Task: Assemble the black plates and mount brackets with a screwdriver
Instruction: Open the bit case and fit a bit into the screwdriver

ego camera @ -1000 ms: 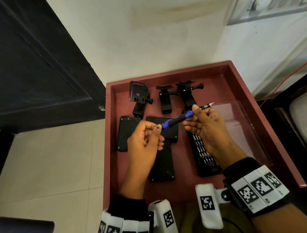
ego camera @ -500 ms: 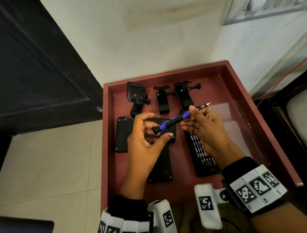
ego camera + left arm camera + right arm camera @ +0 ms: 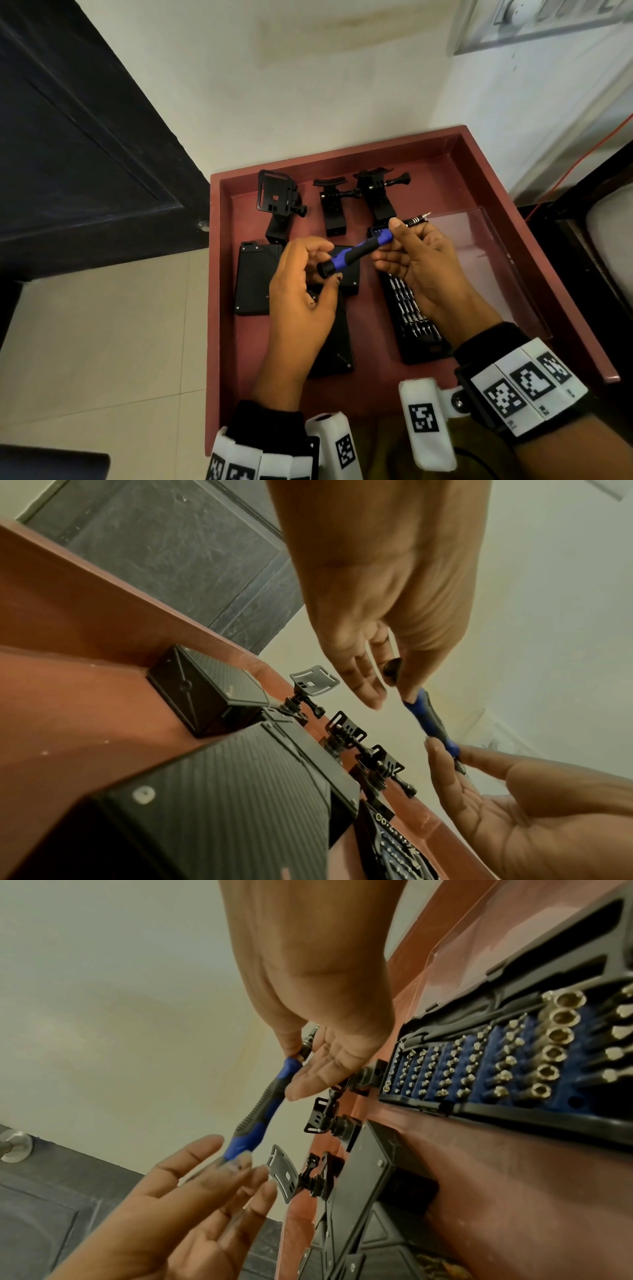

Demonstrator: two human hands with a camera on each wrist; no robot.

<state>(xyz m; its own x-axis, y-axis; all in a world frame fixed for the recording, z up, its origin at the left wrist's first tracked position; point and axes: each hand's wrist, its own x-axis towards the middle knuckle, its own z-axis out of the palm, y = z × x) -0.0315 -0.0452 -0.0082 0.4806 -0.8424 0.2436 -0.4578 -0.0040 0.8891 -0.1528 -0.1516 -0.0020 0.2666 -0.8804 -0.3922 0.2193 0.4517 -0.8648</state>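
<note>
I hold a blue-and-black screwdriver (image 3: pixel 356 251) level above the red tray (image 3: pixel 342 154), its tip pointing right. My right hand (image 3: pixel 385 240) pinches it at the metal neck, seen close in the right wrist view on the screwdriver (image 3: pixel 260 1112). My left hand (image 3: pixel 329 263) has thumb and fingertips closing on the black butt end (image 3: pixel 392 669). Under the hands lie three black plates: left (image 3: pixel 255 277), middle (image 3: pixel 351 282), front (image 3: pixel 334 349). Three black mount brackets (image 3: pixel 277 198), (image 3: pixel 332 212), (image 3: pixel 376 195) stand at the tray's back.
An open bit case (image 3: pixel 411 318) full of bits lies under my right wrist, its clear lid (image 3: pixel 479 260) folded out to the right. A dark door (image 3: pixel 85 137) and tiled floor are left of the tray, a white wall behind.
The left hand gripped the handle end, spread open half a second ago, and now closes on the butt again. The right hand and screwdriver have barely shifted.
</note>
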